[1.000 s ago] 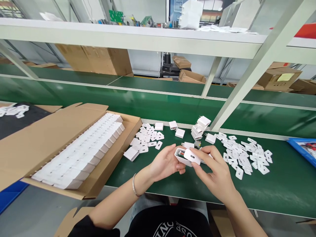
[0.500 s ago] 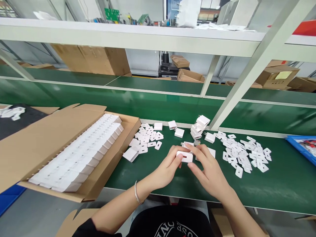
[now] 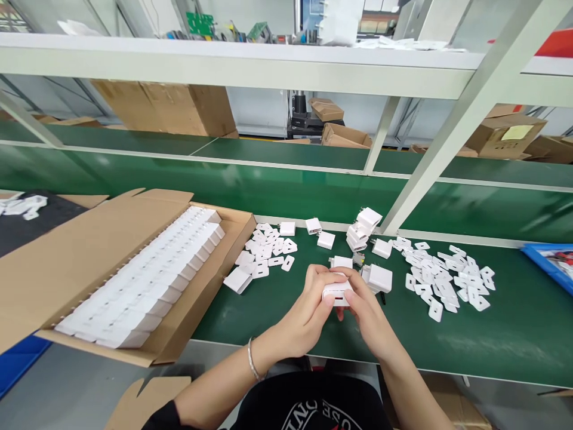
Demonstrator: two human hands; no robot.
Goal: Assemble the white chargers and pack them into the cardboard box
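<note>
A white charger point(image 3: 336, 295) with a slot in its end face is held between both hands over the green table. My left hand point(image 3: 308, 307) is closed around its left side, thumb at the front edge. My right hand point(image 3: 367, 307) grips the right side, thumb pressed near the slotted face. Just beyond the fingers lies another white charger point(image 3: 342, 262), and a further charger point(image 3: 378, 278) rests to the right of my right hand. Small white cover plates lie in a left pile point(image 3: 264, 248) and a right pile point(image 3: 441, 278).
On the left an open cardboard box point(image 3: 179, 322) holds rows of white chargers point(image 3: 147, 280). A stack of chargers point(image 3: 362, 230) stands by the slanted shelf post point(image 3: 430, 161). A blue tray point(image 3: 546, 263) sits at the right edge. The shelf beam point(image 3: 250, 68) crosses above.
My right hand has closed in from the right and now grips the charger together with my left. The charger has shifted slightly nearer to me.
</note>
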